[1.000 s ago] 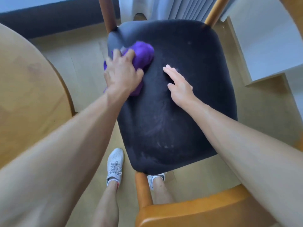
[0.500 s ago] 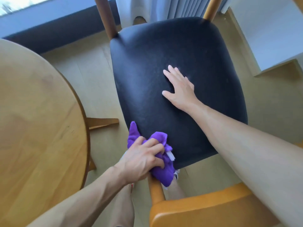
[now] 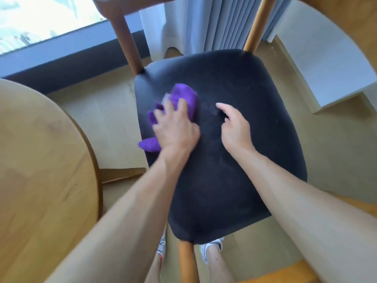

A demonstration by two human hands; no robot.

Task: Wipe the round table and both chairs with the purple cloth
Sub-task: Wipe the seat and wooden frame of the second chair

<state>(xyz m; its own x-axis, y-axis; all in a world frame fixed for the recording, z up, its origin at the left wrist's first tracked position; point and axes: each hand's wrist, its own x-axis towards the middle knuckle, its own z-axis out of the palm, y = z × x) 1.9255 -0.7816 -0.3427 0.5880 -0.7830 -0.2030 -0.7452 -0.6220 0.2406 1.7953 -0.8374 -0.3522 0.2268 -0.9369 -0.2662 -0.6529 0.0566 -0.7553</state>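
Hands at work on a black padded chair seat [image 3: 234, 160], seen from above by a head-worn camera. The left hand [image 3: 175, 127] lies palm down on the purple cloth [image 3: 184, 98], its fingers [image 3: 161, 117] stretched forward and slightly spread, pressing the bunched cloth flat against the seat. The cloth sits near the seat's left edge, toward the back left corner; one purple end [image 3: 149, 145] pokes out from under the hand and hangs just over that left edge. The hand and cloth are blurred.

The right hand [image 3: 236, 129] rests on the middle of the seat, just beside the left hand but apart from it. Its index finger [image 3: 223, 107] points forward, while the other fingers are loosely curled under, holding nothing.

The chair has light wooden back posts [image 3: 257, 25] rising at the seat's far corners and a wooden front leg [image 3: 186, 260] below its near edge. A round wooden worktop [image 3: 40, 160] fills the left side, well apart from the cloth. White sneakers [image 3: 212, 248] stand on the pale wood floor [image 3: 114, 119] beneath the seat. A window [image 3: 40, 19] and a pale curtain [image 3: 204, 23] lie beyond the chair.
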